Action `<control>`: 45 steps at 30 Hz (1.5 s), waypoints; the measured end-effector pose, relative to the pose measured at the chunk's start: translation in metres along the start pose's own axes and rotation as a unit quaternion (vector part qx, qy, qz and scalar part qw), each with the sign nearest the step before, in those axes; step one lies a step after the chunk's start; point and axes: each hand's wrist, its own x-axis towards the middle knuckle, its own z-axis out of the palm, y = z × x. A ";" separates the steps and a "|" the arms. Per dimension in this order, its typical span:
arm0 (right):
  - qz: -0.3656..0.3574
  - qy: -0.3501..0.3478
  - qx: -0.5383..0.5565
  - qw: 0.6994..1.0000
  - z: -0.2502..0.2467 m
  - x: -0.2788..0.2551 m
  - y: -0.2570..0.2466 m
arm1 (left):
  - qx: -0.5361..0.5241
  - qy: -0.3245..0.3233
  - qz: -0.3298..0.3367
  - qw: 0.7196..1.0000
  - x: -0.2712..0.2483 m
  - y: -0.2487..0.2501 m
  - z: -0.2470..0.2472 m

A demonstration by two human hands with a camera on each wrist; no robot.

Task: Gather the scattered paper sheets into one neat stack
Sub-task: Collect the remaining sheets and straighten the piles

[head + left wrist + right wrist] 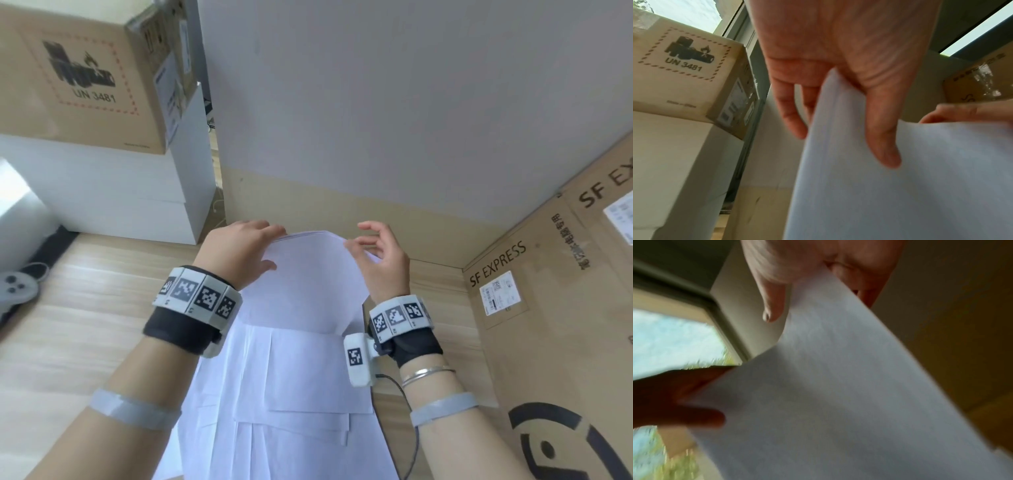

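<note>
The left hand (239, 250) has its grip closed on the lifted sheets (308, 281): thumb on the near face, fingers curled over the top edge at about 10 o'clock of the sheet. The right hand (380, 253) touches the opposite top corner at about 2 o'clock, fingers loosely curled; whether it really pinches the paper cannot be told. The held paper stands raised between both hands, its lower edge meeting the uneven sheets (291, 394) spread on the wooden surface (85, 308) at 6 o'clock. Cardboard boxes (548, 308) stand at 3 o'clock; another box (78, 75) sits at 10 o'clock.
</note>
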 end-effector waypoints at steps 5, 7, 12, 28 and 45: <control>-0.079 -0.090 -0.278 0.953 0.002 0.003 -0.006 | 0.021 0.028 0.033 0.999 0.007 0.007 0.004; -0.098 -0.073 -0.253 0.960 -0.004 0.004 -0.010 | 0.025 0.079 0.057 0.995 0.004 0.007 -0.001; -0.080 -0.143 -0.144 0.976 -0.011 0.005 -0.017 | 0.017 0.015 0.042 0.999 0.004 0.015 -0.007; 0.203 -0.047 0.124 0.970 -0.001 -0.023 0.033 | -0.438 0.106 -0.101 0.887 -0.012 -0.013 0.012; 0.311 -0.077 0.013 0.947 0.035 -0.053 0.108 | -0.517 -0.082 -0.314 0.792 -0.044 -0.012 0.125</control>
